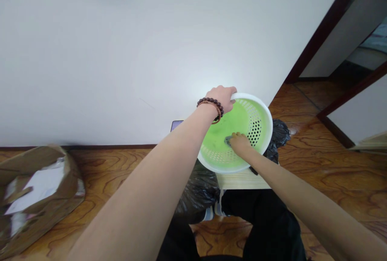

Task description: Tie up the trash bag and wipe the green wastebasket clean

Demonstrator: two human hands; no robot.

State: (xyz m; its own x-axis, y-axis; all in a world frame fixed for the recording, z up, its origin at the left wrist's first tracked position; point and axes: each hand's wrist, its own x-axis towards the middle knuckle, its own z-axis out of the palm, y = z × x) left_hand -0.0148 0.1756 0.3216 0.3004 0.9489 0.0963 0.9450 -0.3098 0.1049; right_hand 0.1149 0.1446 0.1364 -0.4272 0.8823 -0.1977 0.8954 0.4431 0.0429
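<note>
A round colander point(270, 128), bright green inside with a white rim and perforated sides, sits over a pale wooden stool top point(242, 182). At its far left edge, my left hand point(222, 96) grips the rim; a beaded bracelet circles that wrist. Inside the colander, my right hand point(240, 144) is closed on a small grey piece point(227, 140) and presses it near the bottom. The piece looks like folded cloth or a pad, mostly covered by my fingers. Some of the colander's left side is hidden behind my left forearm.
Black plastic bags hang at the stool's left point(198, 190) and right point(279, 134). A dark handle point(253, 170) shows under the rim, and a screen's corner point(175, 124) behind my forearm. An open cardboard box point(71, 176) with papers stands left; a white wall point(121, 59) rises behind.
</note>
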